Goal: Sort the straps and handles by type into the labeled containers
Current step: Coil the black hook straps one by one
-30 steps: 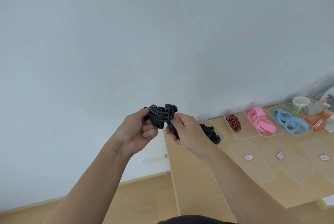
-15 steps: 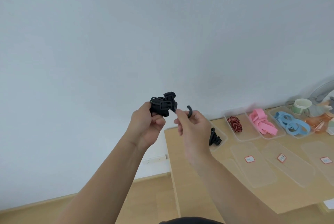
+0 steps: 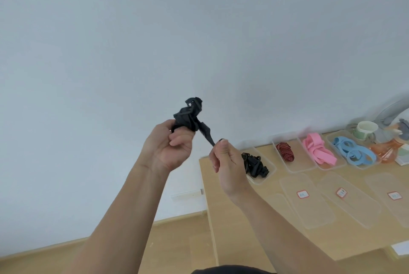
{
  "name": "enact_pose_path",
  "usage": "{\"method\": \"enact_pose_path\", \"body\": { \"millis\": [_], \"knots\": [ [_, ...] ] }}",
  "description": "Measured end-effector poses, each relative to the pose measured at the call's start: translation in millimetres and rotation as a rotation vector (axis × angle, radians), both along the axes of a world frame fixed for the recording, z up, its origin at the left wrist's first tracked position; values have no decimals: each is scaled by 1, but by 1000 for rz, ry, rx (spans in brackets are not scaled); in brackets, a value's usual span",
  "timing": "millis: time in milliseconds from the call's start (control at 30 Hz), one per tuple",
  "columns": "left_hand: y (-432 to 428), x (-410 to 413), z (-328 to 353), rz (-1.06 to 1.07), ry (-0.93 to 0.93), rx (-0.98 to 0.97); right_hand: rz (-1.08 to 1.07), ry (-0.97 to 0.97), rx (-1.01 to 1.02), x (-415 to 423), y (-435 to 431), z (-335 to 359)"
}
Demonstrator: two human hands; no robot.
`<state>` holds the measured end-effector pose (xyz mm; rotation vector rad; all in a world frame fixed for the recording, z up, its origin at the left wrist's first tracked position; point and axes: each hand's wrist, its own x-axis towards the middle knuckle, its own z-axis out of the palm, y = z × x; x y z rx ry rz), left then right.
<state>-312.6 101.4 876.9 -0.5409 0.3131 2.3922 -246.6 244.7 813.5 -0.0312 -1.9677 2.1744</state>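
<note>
A: What is nearest to the camera?

B: The left hand [image 3: 170,147], raised in the air to the left of the table. Its fingers [image 3: 181,141] are curled round a crumpled bundle of black webbing strap with plastic buckles [image 3: 188,116]. The right hand [image 3: 228,163] pinches the strap's free end [image 3: 207,135] between thumb and forefinger, so the tail runs taut between the two hands.

A: How will it handle?

B: I think it is light and limp. The webbing folds and tangles readily, and only the buckles are stiff. Hold the main mass or a buckle, because the loose tail alone lets the rest swing and snag.

A: And further out?

B: On the pale wooden table [image 3: 354,242] lie flat clear lids with red-bordered labels [image 3: 302,194], whose writing is too small to read. Behind them stands a row of clear plastic containers. The nearest container [image 3: 261,182] holds similar black buckled straps [image 3: 254,165]. Next come a red-and-black striped coil [image 3: 285,152], pink flat bands [image 3: 318,154] and blue loops [image 3: 352,154].

A: So where does the bundle go?

B: Probably into the container with the black straps, just beyond the right hand.
</note>
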Motion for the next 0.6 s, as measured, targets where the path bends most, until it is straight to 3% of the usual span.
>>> {"method": "enact_pose_path", "body": {
  "millis": [133, 300, 433, 500, 600],
  "knots": [
    [-9, -8, 2, 206, 9, -157, 48, -12, 157, 6, 7, -5],
    [7, 3, -16, 312, 374, -963, 88, 37, 516, 14, 20, 4],
    [18, 14, -25, 317, 733, -1458, 172, 139, 842, 15, 20, 12],
    [22, 22, -25, 295, 935, -1673, 156, 203, 847, 11, 19, 17],
    [23, 32, -25, 311, 1160, -1766, 145, 236, 746, 3, 20, 26]
  ]
}}
